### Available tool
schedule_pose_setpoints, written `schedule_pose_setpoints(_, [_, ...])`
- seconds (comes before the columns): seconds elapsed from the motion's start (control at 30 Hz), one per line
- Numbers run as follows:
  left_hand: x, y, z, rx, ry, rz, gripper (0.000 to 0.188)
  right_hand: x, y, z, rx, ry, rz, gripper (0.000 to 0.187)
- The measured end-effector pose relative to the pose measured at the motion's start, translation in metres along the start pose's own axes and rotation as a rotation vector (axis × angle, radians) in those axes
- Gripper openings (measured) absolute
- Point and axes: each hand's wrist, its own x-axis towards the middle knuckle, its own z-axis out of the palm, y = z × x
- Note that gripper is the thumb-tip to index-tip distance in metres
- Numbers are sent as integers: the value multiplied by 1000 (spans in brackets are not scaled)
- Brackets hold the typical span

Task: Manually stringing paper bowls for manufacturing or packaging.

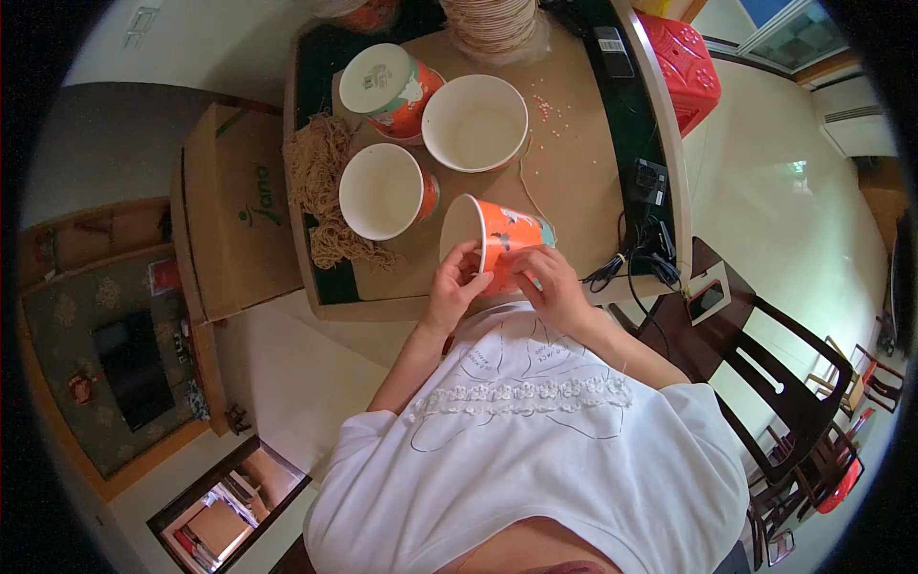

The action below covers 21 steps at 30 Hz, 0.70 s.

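An orange paper bucket [509, 233] with a white inside is tilted on its side at the table's near edge, its mouth facing left. The fingers of my left hand [456, 289] are closed on its rim, thumb on the outer wall. On the printed side, my right hand [553, 287] has its fingers bent and pressed against the wall; anything small between them is hidden. A thin cord [532, 196] runs over the table to the bucket's far side. Beyond stand two upright paper buckets [475, 124] [381, 192] and an upside-down one [375, 78].
A tangled heap of brown twine [320, 177] lies along the left edge. Small pink and white beads [547, 110] are scattered right of the buckets. A stack of pale round pieces [492, 29] stands at the back. Black cables [626, 266] hang at the right edge, near a red stool [677, 72].
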Motion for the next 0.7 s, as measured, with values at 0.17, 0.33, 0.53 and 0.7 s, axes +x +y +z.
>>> schedule_pose_setpoints(0.17, [-1, -5, -7, 10, 50, -47, 41, -4, -4, 1, -7, -16, -67, 17])
schedule_pose_setpoints(0.33, [-7, -8, -14, -29, 17, -47, 40, -6, -4, 3, 24, -31, -96, 19])
schedule_pose_setpoints(0.53, [-9, 3, -10, -61, -1, -59, 43, 8, -12, -4, -18, 72, -90, 20])
schedule_pose_setpoints(0.7, [-3, 11, -5, -53, -59, -62, 51, 6, -3, -4, 10, 20, -72, 20])
